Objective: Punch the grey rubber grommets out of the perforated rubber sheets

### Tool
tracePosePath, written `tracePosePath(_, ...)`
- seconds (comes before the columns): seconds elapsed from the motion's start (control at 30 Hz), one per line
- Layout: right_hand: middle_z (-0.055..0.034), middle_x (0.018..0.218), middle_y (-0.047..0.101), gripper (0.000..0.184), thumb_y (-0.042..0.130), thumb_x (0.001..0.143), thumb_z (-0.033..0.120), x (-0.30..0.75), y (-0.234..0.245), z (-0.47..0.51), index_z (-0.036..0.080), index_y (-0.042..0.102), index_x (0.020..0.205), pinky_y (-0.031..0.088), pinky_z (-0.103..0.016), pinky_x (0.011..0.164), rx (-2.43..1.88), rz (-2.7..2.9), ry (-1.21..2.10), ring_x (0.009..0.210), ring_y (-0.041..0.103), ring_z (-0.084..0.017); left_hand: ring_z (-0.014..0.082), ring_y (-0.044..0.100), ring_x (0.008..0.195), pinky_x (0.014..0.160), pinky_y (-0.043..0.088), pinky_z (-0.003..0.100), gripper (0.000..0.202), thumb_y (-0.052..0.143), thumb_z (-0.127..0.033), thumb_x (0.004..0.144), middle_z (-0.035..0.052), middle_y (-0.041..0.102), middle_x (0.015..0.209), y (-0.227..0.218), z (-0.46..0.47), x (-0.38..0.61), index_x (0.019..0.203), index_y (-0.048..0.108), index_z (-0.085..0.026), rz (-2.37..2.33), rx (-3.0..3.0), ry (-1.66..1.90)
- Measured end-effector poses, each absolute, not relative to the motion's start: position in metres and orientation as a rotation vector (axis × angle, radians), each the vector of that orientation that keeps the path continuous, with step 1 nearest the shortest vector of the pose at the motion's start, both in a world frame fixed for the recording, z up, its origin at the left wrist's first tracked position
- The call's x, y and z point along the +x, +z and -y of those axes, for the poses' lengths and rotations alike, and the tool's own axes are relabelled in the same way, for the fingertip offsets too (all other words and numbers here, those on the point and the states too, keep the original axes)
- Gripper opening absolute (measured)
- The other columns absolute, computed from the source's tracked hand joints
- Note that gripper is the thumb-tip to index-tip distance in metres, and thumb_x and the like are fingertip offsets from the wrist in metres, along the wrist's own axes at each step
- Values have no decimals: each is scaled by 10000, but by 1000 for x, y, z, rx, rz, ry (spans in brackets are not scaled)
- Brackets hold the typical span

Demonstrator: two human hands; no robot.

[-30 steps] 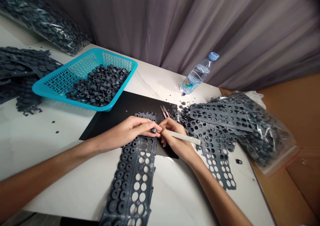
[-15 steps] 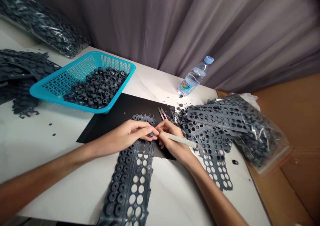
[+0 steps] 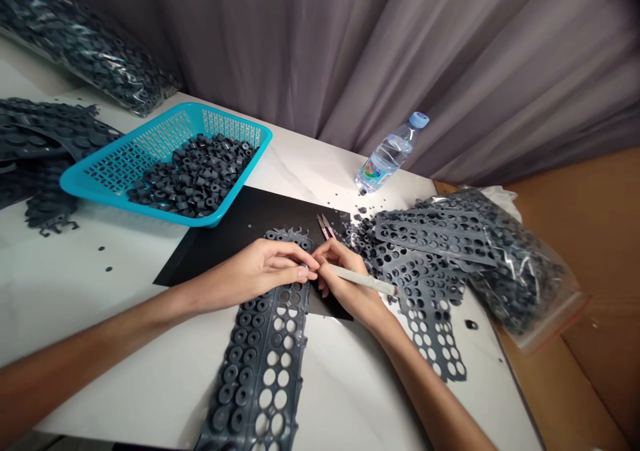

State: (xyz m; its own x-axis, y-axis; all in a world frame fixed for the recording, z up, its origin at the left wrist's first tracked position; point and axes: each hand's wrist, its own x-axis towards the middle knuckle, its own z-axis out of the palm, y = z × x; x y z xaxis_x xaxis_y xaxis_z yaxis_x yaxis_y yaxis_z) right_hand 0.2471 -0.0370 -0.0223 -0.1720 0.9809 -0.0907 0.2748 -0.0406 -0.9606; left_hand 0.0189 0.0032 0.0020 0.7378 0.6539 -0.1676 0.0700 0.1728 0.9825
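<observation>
Stick (image 3: 370, 282) pinched by right hand (image 3: 356, 300) beside sheet (image 3: 262, 356), apparently for control | left hand (image 3: 260, 268) half-curled over sheet, contents unclear

Had room to pass between the blue basket (image 3: 135, 208) and the bottle (image 3: 386, 156), over white tabletop (image 3: 295, 161). Met snips (image 3: 327, 228) just beyond the right hand (image 3: 350, 291), then perforated sheets (image 3: 435, 236) and a bulging bag (image 3: 530, 271) rightward.

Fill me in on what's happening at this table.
A person's right hand grips a pale pen-like tool. The left hand has its fingertips against the right's, above a dark sheet; whether they pinch anything is unclear. Below the hands, the sheet's left columns hold ring-shaped parts, while its right columns are mostly open holes. Loose parts lie in the blue basket.
</observation>
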Motion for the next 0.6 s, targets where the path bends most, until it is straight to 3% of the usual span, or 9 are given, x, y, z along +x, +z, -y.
tracePosePath(0.27, 60, 644, 601, 162, 618, 1032, 365, 248, -22, 34, 213, 597, 980, 468, -215, 485, -1280, 1387, 1346, 484, 541, -107, 274, 730, 1291, 1161, 536, 401, 300, 757, -365, 988, 98, 813, 1266, -4, -5, 19, 1240, 751, -204, -639, 1293, 478)
tracePosePath(0.6, 58, 649, 607, 160, 626, 1037, 363, 249, -23, 35, 216, 609, 976, 483, -216, 491, -1312, 1399, 1320, 494, 555, -110, 271, 758, 1233, 1122, 572, 409, 268, 719, -346, 1016, 137, 815, 1217, 0, -4, 21, 1198, 724, -149, -641, 1192, 527)
